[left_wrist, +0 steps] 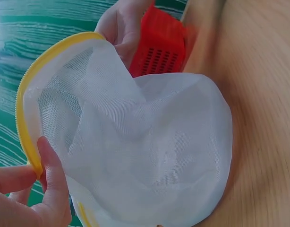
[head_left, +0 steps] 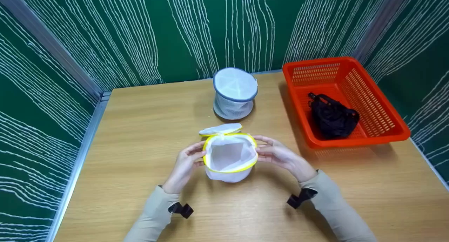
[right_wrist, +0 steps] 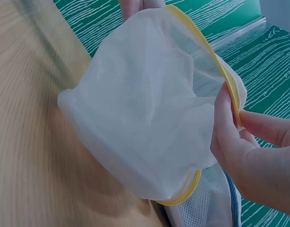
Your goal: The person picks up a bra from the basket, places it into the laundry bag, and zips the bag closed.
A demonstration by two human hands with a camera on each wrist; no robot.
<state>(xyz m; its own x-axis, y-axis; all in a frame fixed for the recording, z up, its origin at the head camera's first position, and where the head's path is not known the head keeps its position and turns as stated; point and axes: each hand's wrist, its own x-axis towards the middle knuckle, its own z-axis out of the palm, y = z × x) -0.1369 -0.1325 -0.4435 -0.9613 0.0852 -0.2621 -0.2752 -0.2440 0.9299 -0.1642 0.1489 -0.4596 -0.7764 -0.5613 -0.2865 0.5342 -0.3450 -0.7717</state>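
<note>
A white mesh laundry bag (head_left: 229, 176) with a yellow zipper rim stands unzipped on the table, its mouth spread wide. Its round lid (head_left: 224, 129) is folded back on the far side. My left hand (head_left: 186, 165) pinches the yellow rim on the left between thumb and fingers; in the left wrist view the thumb and fingertips (left_wrist: 50, 156) meet on the zipper edge. On the opposite side my right hand (head_left: 279, 154) pinches the rim, also plain in the right wrist view, where the fingers (right_wrist: 225, 118) grip the yellow band. The mesh side (right_wrist: 131, 104) sags in creases.
Behind the bag stands a second white mesh bag (head_left: 233, 107) with blue-grey rims. To the right, a red plastic basket (head_left: 354, 143) holds a crumpled black fabric item (head_left: 333, 117). Green panels with white streaks (head_left: 182, 31) wall the wooden table (head_left: 140, 122) at the back and sides.
</note>
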